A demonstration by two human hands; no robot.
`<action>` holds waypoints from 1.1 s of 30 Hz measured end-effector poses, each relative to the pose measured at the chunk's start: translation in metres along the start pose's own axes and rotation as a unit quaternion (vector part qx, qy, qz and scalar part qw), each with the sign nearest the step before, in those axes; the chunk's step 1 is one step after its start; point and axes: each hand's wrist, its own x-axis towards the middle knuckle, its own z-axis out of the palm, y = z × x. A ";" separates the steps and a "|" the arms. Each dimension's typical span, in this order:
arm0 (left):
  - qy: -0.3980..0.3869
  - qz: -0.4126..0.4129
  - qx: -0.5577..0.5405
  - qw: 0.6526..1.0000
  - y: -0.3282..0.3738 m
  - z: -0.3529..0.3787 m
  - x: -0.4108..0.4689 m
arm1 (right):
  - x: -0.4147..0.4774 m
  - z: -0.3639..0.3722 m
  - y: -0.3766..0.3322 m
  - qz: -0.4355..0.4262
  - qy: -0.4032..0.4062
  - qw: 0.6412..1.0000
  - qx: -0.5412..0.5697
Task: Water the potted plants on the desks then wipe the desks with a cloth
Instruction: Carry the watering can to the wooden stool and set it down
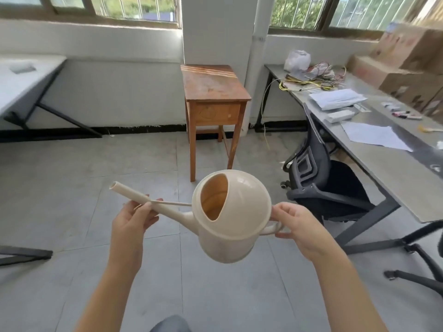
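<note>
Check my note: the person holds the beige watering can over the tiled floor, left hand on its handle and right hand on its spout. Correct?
The hands are swapped. The head view shows the right hand on the handle of the beige watering can and the left hand on its spout, over the tiled floor.

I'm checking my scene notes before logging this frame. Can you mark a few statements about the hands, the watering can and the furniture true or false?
1. The right hand grips the can by its handle. True.
2. The left hand hangs free. False: it holds the spout.
3. A potted plant stands on the wooden table. False: the wooden table bears no plant.
4. A black chair stands by the right desk. True.
</note>
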 end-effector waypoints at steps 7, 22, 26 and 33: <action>0.014 0.008 0.000 1.000 -0.002 0.063 0.076 | 0.091 -0.038 -0.028 -0.038 0.013 0.999 -0.027; -0.005 0.008 -0.020 1.000 -0.014 0.197 0.299 | 0.319 -0.112 -0.092 -0.006 0.007 0.999 -0.053; 0.011 -0.002 -0.021 1.000 -0.011 0.226 0.350 | 0.375 -0.126 -0.112 0.002 0.006 0.998 -0.059; 0.027 -0.003 -0.001 1.000 -0.014 0.274 0.430 | 0.477 -0.151 -0.136 -0.009 -0.009 0.998 -0.061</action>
